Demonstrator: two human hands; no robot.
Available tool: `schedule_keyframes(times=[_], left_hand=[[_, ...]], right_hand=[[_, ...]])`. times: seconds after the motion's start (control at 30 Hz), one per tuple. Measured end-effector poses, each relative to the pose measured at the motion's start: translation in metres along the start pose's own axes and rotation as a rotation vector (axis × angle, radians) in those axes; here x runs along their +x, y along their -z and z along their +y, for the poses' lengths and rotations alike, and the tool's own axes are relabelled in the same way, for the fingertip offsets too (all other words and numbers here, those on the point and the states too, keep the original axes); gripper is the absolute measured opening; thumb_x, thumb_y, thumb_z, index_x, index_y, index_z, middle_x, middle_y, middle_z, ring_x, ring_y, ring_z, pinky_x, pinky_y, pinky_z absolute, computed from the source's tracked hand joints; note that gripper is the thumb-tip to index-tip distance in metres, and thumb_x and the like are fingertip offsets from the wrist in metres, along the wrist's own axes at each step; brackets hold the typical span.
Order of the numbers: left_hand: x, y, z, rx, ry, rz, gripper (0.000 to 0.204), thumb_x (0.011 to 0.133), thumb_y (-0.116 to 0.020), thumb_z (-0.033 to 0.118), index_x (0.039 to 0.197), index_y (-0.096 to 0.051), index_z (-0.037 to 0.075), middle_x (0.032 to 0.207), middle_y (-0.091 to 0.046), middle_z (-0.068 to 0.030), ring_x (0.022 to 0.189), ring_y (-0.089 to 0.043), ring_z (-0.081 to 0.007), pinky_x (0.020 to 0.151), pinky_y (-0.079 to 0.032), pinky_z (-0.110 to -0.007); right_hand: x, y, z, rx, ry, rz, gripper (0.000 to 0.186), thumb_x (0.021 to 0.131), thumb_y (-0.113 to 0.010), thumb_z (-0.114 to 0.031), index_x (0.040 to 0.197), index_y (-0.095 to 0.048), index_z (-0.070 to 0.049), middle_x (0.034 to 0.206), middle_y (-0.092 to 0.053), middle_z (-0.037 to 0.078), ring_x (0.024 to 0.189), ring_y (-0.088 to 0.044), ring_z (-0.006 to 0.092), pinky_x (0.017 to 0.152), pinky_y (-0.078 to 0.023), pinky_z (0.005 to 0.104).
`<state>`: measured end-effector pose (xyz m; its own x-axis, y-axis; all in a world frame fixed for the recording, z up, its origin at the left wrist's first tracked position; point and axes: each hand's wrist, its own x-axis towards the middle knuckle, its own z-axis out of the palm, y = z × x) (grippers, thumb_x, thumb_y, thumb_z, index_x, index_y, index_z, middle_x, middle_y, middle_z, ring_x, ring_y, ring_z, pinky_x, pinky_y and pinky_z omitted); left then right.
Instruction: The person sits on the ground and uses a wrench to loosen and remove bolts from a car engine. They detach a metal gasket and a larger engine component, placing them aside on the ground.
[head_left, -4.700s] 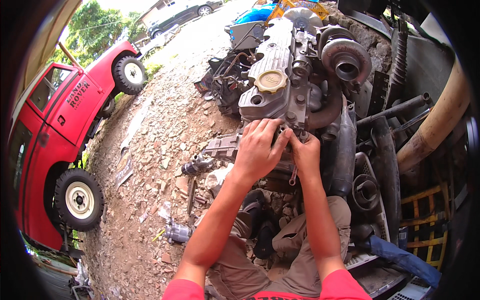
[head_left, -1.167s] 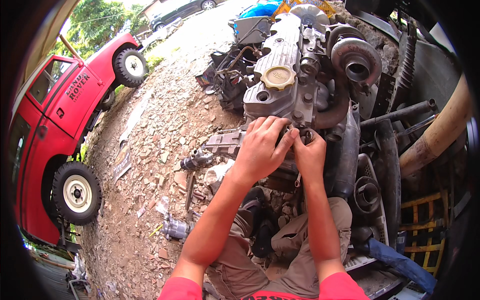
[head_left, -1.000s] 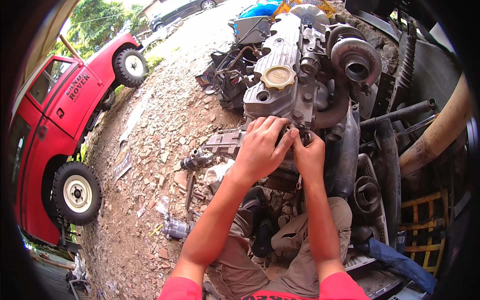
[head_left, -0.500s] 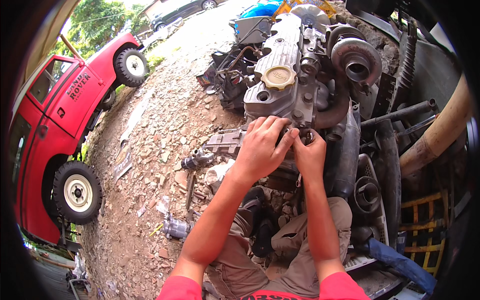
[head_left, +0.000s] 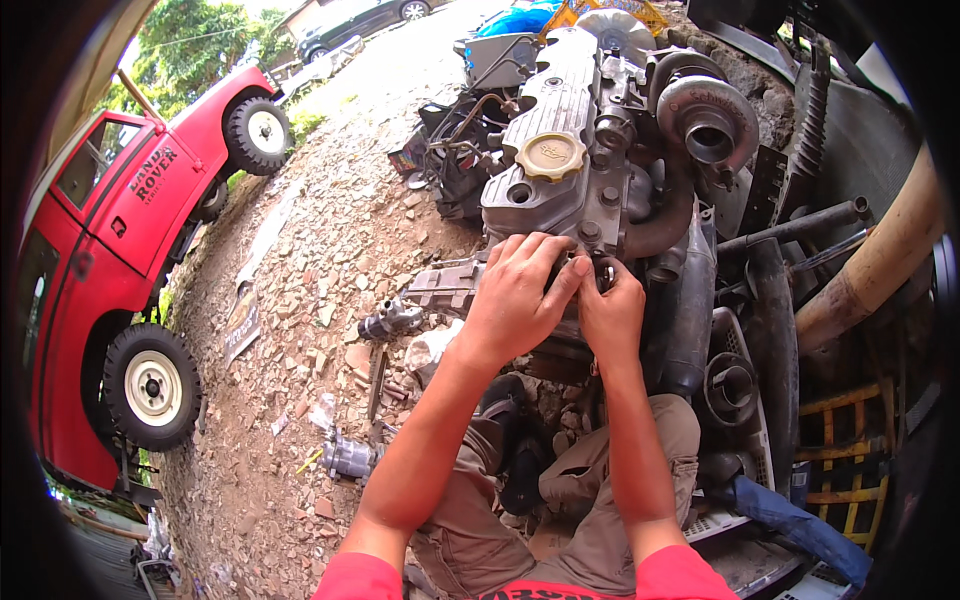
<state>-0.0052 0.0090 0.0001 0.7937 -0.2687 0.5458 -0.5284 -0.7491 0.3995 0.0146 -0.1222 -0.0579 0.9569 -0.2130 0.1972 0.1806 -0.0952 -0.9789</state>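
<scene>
Just ahead of left hand [head_left: 518, 305] and right hand [head_left: 612, 312], whose grip I cannot tell, lies the engine [head_left: 598, 172].

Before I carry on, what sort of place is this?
Probably an informal outdoor repair yard: an exposed engine stands before the person, dark pipes are piled to its right, and a red off-road vehicle is parked beside the stony ground.

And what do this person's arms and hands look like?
The left hand and right hand are bare, without gloves. The forearms are uncovered too, with no watch showing. Short red sleeves appear at the lower edge.
</scene>
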Motion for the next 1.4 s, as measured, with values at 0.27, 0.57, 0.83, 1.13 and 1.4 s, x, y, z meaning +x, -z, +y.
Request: schedule_keyframes(times=[0.27, 0.57, 0.83, 1.13, 1.4], left_hand=[[0.0, -0.002, -0.002, 0.017, -0.016, 0.005, 0.039, 0.101, -0.052, 0.033, 0.115, -0.062, -0.002, 0.11, -0.065, -0.0166, 0.109, -0.058, -0.0351, 0.098, -0.04, -0.043], [0.0, 0.002, -0.001, 0.0, 0.01, -0.02, 0.04, 0.101, -0.052, 0.032, 0.116, -0.062, -0.003, 0.111, -0.064, -0.0171, 0.11, -0.057, -0.0351, 0.099, -0.04, -0.043], [0.0, 0.001, -0.002, 0.005, -0.011, -0.013, 0.039, 0.101, -0.052, 0.032, 0.116, -0.062, -0.003, 0.111, -0.064, -0.017, 0.11, -0.057, -0.035, 0.099, -0.04, -0.042], [-0.001, 0.004, 0.001, 0.009, 0.006, -0.026, 0.039, 0.1, -0.052, 0.032, 0.115, -0.062, -0.002, 0.111, -0.064, -0.0158, 0.109, -0.058, -0.034, 0.099, -0.04, -0.042], [0.0, 0.004, 0.0, -0.005, 0.004, -0.027, 0.038, 0.1, -0.053, 0.032, 0.116, -0.062, -0.001, 0.11, -0.064, -0.0149, 0.11, -0.057, -0.0337, 0.098, -0.04, -0.042]], right_hand=[[0.002, 0.001, 0.003, -0.021, 0.047, 0.006, 0.036, 0.091, -0.071, -0.029, 0.084, -0.067, 0.005, 0.064, -0.067, 0.011, 0.057, -0.062, 0.0151, 0.055, -0.047, 0.0339], [0.001, 0.0, 0.0, -0.04, 0.042, -0.029, 0.034, 0.09, -0.072, -0.027, 0.082, -0.066, 0.006, 0.063, -0.066, 0.013, 0.054, -0.06, 0.0174, 0.055, -0.046, 0.0353], [0.006, -0.001, 0.015, 0.113, -0.02, -0.018, 0.032, 0.092, -0.071, -0.028, 0.084, -0.069, 0.003, 0.062, -0.064, 0.004, 0.055, -0.054, 0.0096, 0.053, -0.044, 0.0311], [0.003, -0.002, 0.009, 0.134, -0.034, -0.023, 0.03, 0.093, -0.071, -0.027, 0.086, -0.07, 0.003, 0.064, -0.064, 0.002, 0.058, -0.054, 0.0077, 0.053, -0.043, 0.0284], [0.002, -0.003, 0.008, 0.129, -0.051, -0.009, 0.031, 0.092, -0.071, -0.026, 0.087, -0.069, 0.004, 0.065, -0.065, 0.004, 0.058, -0.055, 0.008, 0.054, -0.044, 0.0294]])
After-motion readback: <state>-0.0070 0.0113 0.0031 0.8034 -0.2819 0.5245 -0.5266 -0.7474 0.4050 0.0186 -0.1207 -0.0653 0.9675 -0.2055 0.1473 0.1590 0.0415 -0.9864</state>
